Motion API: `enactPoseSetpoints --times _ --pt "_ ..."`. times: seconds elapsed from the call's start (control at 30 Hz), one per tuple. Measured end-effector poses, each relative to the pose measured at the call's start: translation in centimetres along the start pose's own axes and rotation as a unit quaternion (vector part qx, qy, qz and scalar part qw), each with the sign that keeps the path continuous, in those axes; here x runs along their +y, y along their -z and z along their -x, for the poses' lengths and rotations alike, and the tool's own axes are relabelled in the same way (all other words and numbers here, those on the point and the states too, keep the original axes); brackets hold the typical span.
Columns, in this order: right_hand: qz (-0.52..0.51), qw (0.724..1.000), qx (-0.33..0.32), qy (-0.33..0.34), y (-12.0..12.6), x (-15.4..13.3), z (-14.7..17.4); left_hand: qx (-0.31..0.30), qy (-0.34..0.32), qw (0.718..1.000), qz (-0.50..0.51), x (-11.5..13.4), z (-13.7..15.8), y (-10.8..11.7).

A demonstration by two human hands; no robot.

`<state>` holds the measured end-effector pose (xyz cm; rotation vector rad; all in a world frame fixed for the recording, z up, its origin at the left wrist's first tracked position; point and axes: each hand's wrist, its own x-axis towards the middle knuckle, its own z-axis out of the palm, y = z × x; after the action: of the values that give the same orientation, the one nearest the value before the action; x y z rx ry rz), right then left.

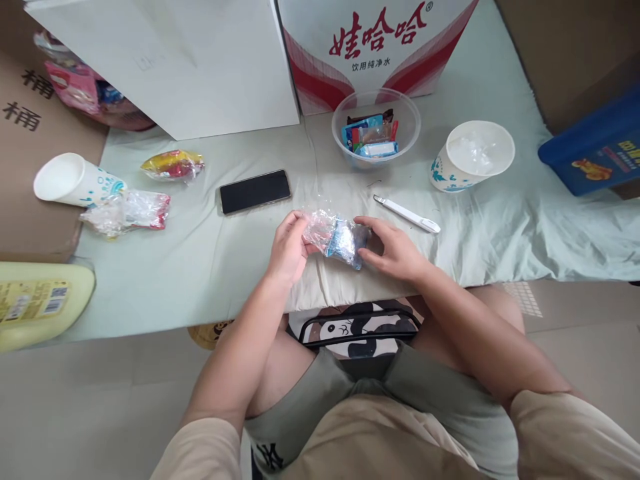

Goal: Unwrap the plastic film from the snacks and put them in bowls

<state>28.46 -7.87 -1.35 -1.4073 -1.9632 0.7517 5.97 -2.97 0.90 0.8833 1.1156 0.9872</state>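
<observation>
A crinkled clear plastic bag (320, 228) with a blue and silver wrapped snack (344, 241) at its right end is held just above the cloth near the table's front edge. The thumb and fingers of my left hand (291, 248) pinch the bag's left side. From the right, my right hand (393, 250) holds the snack's end between thumb and forefinger. Whether the snack lies fully inside the bag is hard to tell. Beyond my right hand lies a white utility knife (407, 214). A black phone (255, 192) rests beyond my left hand.
A clear plastic bowl (411, 137) holds several wrapped snacks. At right stands a paper cup (450, 170) with crumpled clear plastic inside. A tipped paper cup (60, 177), clear wrappers (127, 212) and a yellow-red packet (173, 165) lie left. Cartons (200, 73) line the back.
</observation>
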Motion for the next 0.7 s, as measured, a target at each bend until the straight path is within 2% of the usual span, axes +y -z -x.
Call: enactPoseSetpoints --times 0.1,0.3,0.37,0.43,0.5,0.57,0.63,0.7 --pt "-0.026 1.000 0.009 0.012 0.1 -0.2 -0.1 -0.006 0.045 0.998 0.035 0.3 0.1 -0.4" --pt "-0.060 0.993 0.101 0.031 0.7 -0.2 -0.3 0.044 0.035 0.998 0.004 0.3 -0.4 0.2" --pt "-0.059 0.988 0.142 0.010 1.0 0.3 -0.4 0.066 0.041 0.997 -0.013 0.2 -0.8 0.9" --pt "-0.051 0.981 0.181 -0.044 1.3 0.9 -0.5 0.091 0.043 0.994 -0.047 0.0 -1.3 1.7" --pt "-0.057 0.969 0.218 -0.103 1.6 1.4 -0.5 0.115 0.011 0.989 -0.092 -0.1 -1.7 2.5" --pt "-0.093 0.955 0.251 -0.125 1.8 1.5 -0.5 0.122 -0.062 0.982 -0.128 -0.2 -2.0 3.2" --pt "-0.133 0.951 0.261 -0.103 2.0 1.1 -0.3 0.107 -0.132 0.974 -0.149 0.0 -2.0 3.7" --pt "-0.128 0.963 0.230 -0.065 2.2 0.7 -0.1 0.058 -0.174 0.964 -0.194 0.2 -1.8 3.9"
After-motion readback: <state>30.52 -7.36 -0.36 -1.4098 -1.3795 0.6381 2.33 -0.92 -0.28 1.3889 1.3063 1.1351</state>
